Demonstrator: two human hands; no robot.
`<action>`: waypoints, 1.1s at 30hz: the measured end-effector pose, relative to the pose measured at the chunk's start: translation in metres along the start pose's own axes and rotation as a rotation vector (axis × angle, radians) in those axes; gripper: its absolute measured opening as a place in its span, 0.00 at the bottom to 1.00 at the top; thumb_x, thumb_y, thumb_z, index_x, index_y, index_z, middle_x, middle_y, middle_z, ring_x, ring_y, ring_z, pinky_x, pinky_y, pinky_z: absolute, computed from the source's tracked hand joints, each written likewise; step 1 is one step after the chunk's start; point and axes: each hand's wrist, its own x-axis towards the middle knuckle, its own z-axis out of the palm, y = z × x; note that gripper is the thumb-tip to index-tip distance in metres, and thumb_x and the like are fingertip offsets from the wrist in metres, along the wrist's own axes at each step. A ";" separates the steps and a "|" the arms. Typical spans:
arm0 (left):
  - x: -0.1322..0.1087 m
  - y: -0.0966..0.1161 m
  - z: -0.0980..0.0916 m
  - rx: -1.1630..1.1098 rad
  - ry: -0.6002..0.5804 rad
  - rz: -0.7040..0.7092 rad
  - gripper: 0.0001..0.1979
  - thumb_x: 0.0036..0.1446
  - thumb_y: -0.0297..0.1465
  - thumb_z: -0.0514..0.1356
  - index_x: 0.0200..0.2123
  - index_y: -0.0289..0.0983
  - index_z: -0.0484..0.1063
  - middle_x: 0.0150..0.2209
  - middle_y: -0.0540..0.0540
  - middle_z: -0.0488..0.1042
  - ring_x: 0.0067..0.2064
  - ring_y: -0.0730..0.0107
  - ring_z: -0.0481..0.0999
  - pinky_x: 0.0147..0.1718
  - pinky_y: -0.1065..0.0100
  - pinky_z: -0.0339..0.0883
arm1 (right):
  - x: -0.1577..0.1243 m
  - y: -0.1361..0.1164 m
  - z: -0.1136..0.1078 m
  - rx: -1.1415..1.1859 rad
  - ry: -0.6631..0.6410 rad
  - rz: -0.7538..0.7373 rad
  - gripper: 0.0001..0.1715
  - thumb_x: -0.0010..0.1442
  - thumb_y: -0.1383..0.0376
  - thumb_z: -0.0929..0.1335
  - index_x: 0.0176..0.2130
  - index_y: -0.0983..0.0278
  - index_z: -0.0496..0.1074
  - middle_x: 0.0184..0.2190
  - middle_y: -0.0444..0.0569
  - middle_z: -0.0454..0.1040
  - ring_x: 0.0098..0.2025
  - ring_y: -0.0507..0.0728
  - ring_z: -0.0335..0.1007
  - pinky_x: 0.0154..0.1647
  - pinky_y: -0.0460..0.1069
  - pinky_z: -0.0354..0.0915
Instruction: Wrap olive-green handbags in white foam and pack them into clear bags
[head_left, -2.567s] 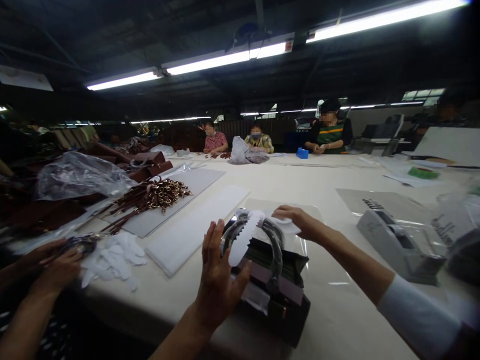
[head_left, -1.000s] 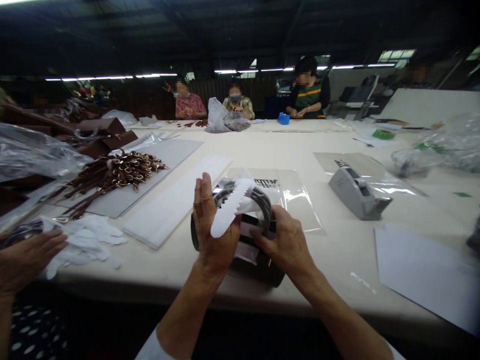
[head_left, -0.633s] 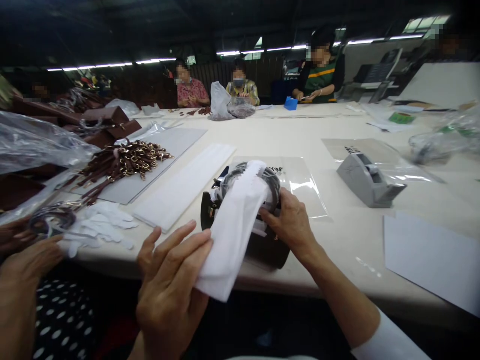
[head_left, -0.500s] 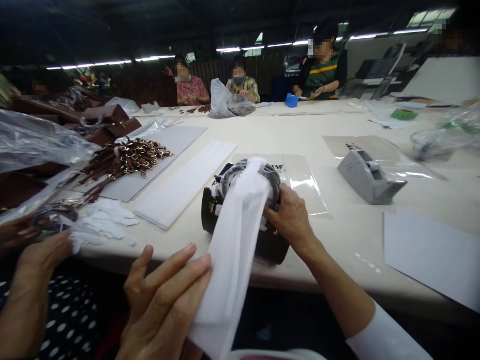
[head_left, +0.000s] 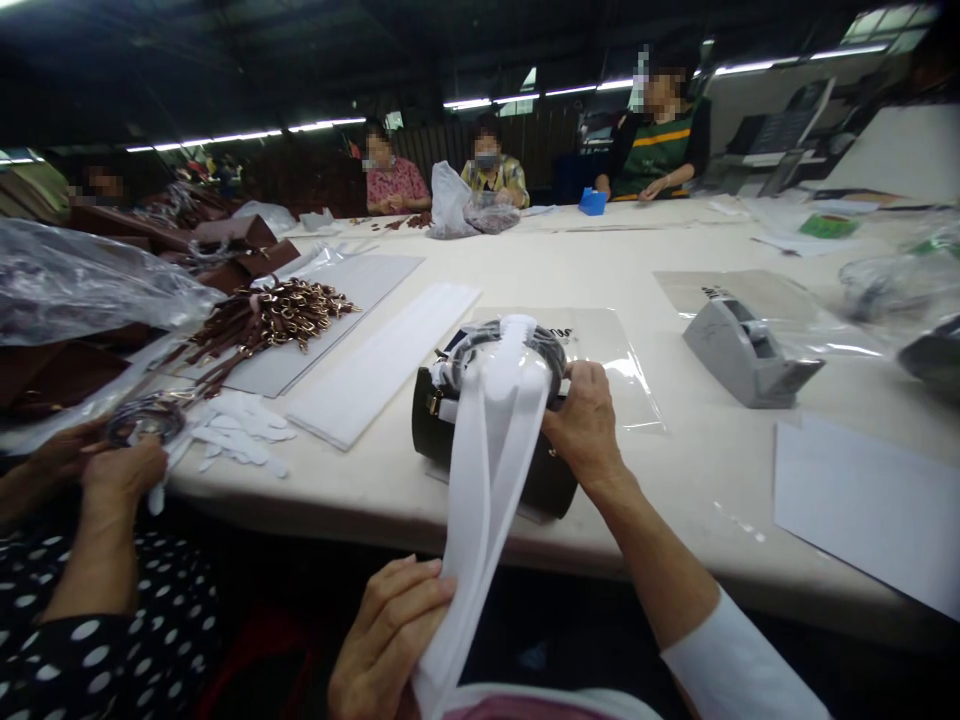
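A dark green bag (head_left: pixel 536 485) lies at the table's front edge, its round handle wrapped in clear plastic. A long white strip (head_left: pixel 469 510) loops over the handle and hangs toward me in two lengths. At its lower end, my left hand (head_left: pixel 394 635) is closed on the strip, thumb hidden. My right hand (head_left: pixel 589 430) grips the right side of the bag by the handle's base, its fingertips partly hidden behind it.
A co-worker's hands (head_left: pixel 127 465) hold a plastic-wrapped ring at left, beside white gloves (head_left: pixel 240 430). Brown straps (head_left: pixel 281 315) and white sheets (head_left: pixel 382 365) lie left of the bag. A grey tape dispenser (head_left: pixel 746 355) and white paper (head_left: pixel 862 500) are at right. People sit across the table.
My left hand has moved down and right, and its spread fingers have closed on the strip. The strip now hangs as two separate lengths. The view has shifted slightly.
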 end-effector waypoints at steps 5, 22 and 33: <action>-0.001 -0.022 0.010 -0.049 0.053 -0.064 0.13 0.54 0.19 0.54 0.41 0.35 0.69 0.41 0.42 0.72 0.47 0.61 0.70 0.45 0.58 0.68 | 0.010 0.001 0.000 0.047 -0.063 0.006 0.35 0.44 0.55 0.68 0.50 0.63 0.57 0.37 0.51 0.70 0.38 0.62 0.66 0.39 0.55 0.61; 0.069 -0.106 0.084 0.351 -0.037 0.255 0.03 0.53 0.26 0.58 0.28 0.38 0.68 0.51 0.42 0.68 0.58 0.53 0.59 0.55 0.36 0.42 | 0.086 0.029 0.004 0.064 -0.452 0.162 0.29 0.44 0.54 0.69 0.44 0.64 0.63 0.34 0.51 0.71 0.34 0.58 0.66 0.32 0.49 0.61; 0.107 -0.053 0.046 0.012 -0.269 0.239 0.05 0.55 0.25 0.54 0.27 0.35 0.67 0.42 0.44 0.75 0.48 0.67 0.71 0.57 0.54 0.54 | 0.073 0.068 0.051 0.223 -1.001 0.271 0.18 0.46 0.57 0.69 0.36 0.65 0.73 0.32 0.50 0.76 0.35 0.58 0.71 0.35 0.48 0.66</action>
